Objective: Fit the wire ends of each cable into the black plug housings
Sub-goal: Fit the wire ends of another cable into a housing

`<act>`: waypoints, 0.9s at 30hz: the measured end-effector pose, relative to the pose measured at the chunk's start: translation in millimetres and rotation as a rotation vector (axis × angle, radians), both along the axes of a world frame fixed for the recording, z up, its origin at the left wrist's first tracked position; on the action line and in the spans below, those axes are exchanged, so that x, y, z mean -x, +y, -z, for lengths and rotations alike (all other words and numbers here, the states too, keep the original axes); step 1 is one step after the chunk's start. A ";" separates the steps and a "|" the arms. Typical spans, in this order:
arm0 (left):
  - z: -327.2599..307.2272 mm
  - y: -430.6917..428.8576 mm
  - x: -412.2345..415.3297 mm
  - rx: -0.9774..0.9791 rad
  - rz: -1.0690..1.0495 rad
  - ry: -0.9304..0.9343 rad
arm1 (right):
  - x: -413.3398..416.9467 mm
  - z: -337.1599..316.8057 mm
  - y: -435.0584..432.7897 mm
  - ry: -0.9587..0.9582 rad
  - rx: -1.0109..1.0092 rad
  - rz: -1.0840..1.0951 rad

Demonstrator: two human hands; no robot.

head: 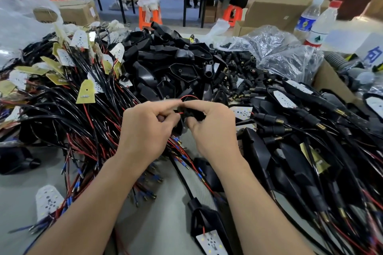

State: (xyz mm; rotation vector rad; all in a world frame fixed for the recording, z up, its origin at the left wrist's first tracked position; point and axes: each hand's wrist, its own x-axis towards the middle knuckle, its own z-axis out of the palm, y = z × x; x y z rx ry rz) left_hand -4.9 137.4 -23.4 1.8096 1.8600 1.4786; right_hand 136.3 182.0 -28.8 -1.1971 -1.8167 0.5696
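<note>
red wire (187,96), pinched by the left hand (149,128), meets a black plug housing (196,116) gripped by the right hand (211,128); a crooked push could buckle its end.

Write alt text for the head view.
Two hands meet over the table: the left hand pinches a red wire, the right hand grips a black plug housing. Cable bundles lie at left, a heap of black housings behind.
</note>
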 end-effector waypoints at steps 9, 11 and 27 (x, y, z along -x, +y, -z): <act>2.5 7.8 13.5 0.064 -0.044 0.016 | -3.5 0.9 0.8 0.180 0.003 0.046; 4.8 7.6 11.2 0.049 -0.009 0.095 | 0.4 2.6 -2.5 0.101 -0.014 -0.016; 5.9 6.8 13.8 0.047 0.015 -0.200 | -3.5 1.4 -1.2 0.099 0.051 -0.016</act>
